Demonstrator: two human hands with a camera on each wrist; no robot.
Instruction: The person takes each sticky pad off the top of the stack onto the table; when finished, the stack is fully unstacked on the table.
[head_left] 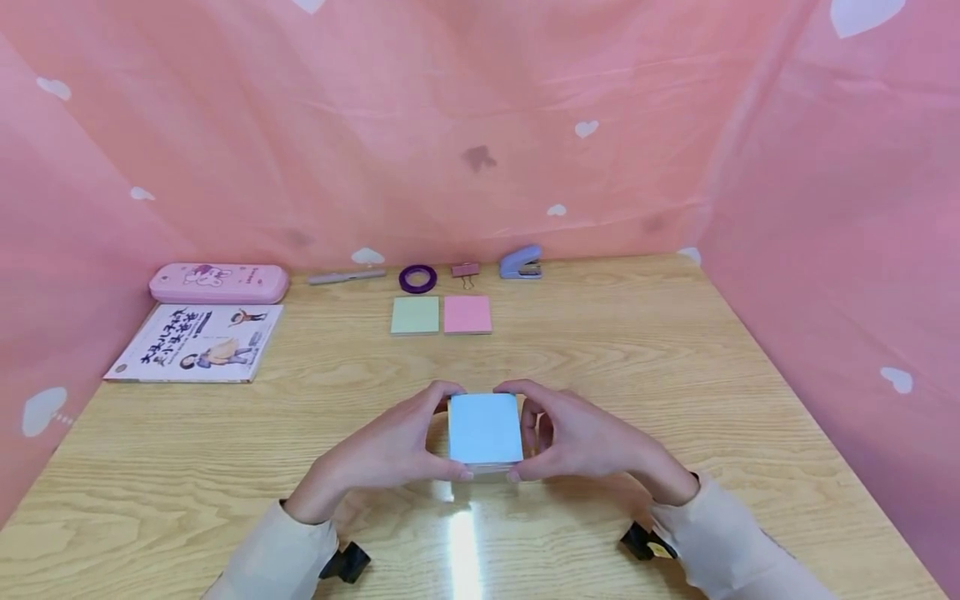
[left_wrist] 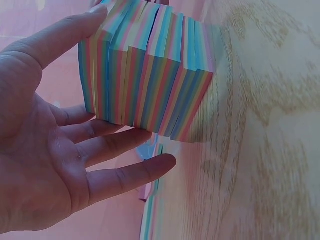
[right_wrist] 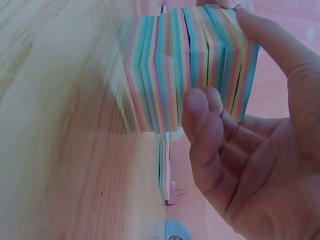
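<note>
Left hand (head_left: 408, 446) and right hand (head_left: 581, 437) grip a tall, square block of multi-coloured paper pads (head_left: 485, 428)

You hold the block from both sides near its top: each thumb sits at the near edge and each index finger reaches the far edge, so both grips span its depth. Your right hand's other fingers curl beside it; whether they touch its side, I cannot tell. It appears to rest on the pale wood-grain table (head_left: 637, 358), in front of you and nearer than the flat, pale green square pad (head_left: 416, 315) and the flat pink square pad (head_left: 467, 314).

You seem to be at the steadying or squaring step. Your next move likely calls for light, even pressure from both sides, as the layers could slip. The top is plain light blue; the sides show rainbow stripes, with several layers jutting unevenly.
</note>
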